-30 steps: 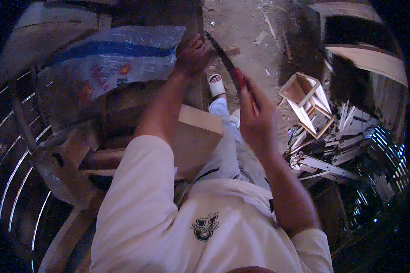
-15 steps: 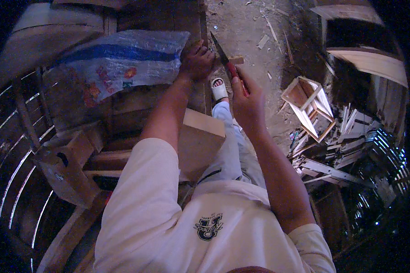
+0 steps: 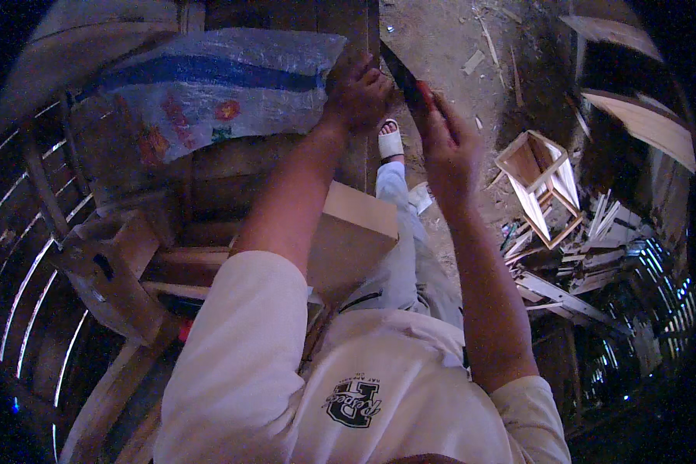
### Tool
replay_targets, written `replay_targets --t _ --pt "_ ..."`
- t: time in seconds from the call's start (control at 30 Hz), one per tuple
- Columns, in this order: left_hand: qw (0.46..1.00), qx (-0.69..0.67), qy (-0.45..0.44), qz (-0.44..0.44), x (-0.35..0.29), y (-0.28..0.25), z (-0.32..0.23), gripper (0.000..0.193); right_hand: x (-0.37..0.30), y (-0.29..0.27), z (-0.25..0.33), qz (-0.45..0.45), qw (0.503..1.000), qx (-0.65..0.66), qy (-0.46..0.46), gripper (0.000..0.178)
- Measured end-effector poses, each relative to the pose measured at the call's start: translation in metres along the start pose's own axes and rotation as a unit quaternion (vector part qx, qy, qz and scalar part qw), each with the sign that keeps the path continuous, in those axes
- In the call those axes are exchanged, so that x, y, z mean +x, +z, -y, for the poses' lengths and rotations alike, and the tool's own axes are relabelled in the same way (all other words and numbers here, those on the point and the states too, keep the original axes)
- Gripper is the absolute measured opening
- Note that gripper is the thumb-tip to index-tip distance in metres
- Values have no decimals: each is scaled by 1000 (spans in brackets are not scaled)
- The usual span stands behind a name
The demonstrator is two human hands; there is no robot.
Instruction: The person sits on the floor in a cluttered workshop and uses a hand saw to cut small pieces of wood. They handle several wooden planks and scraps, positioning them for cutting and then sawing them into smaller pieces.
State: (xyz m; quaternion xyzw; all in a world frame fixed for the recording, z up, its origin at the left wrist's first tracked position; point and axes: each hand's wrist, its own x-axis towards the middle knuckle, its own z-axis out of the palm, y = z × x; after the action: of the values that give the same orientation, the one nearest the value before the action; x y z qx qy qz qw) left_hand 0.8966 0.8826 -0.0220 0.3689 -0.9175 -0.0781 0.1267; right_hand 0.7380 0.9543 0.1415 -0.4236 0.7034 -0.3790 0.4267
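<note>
My right hand (image 3: 450, 155) is wrapped round the red handle of a tool with a dark, tapering blade (image 3: 399, 73). Its tip points away from me and slightly left; whether it is a knife or a saw I cannot tell. Just left of the blade, my left hand (image 3: 357, 97) is closed at the right end of a clear plastic sack (image 3: 209, 97) with a blue stripe and red prints. What its curled fingers hold is hidden in shadow. The sack lies flat on a dark wooden surface (image 3: 367, 162).
A tan box (image 3: 357, 220) stands beside my leg. Another brown box (image 3: 116, 271) sits at the left. On the dirt floor at the right are an open wooden frame (image 3: 535, 185) and a heap of wood strips (image 3: 576, 290). My sandalled foot (image 3: 390, 141) is below the blade.
The view has shifted, so most things appear farther right. The blade has turned, showing broader and steeper, and the right hand has moved slightly away from the left. Both hands remain closed.
</note>
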Motion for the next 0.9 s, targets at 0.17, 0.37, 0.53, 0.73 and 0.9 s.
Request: replay_targets --t 0.17,0.37,0.53,0.73,0.9 --pt "996 -23 -74 43 13 -38 -13 19 -2 20 16 -21 996 -89 -20 38" --pt "996 -11 -51 77 9 -33 -10 18 -17 14 22 4 994 -105 -20 42" --pt "992 -56 -66 95 14 -51 -11 23 -38 11 -3 -4 999 -24 -28 43" --pt "999 -5 -34 20 5 -32 -4 27 -19 -7 31 30 998 -39 41 40" --pt "995 -10 -52 83 13 -46 -12 27 -66 -38 88 19 995 -58 77 40"
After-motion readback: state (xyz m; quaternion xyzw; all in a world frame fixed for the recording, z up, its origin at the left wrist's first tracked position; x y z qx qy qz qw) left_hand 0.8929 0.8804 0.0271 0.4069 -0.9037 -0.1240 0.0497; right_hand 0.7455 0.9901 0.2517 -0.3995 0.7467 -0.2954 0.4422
